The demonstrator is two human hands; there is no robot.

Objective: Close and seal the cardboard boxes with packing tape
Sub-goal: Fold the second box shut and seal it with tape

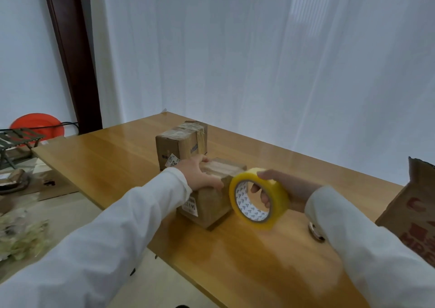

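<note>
A small cardboard box [209,204] with a white label stands near the middle of the wooden table [113,166]. My left hand [200,174] lies flat on its top with the fingers stretched over the near edge. Just right of the box, my right hand [280,187] grips a yellow roll of packing tape [259,198], fingers through its core and thumb on the outer rim. The roll is held on edge, close to the box's right side. A second, taller box [181,142] with tape across its top stands right behind the first.
An open cardboard box [414,208] with red print stands at the table's right edge. A small metal ring-like object [315,231] lies on the table under my right sleeve. Left of the table, on the floor, are a red round object [37,124], a folding stool and loose packing scraps.
</note>
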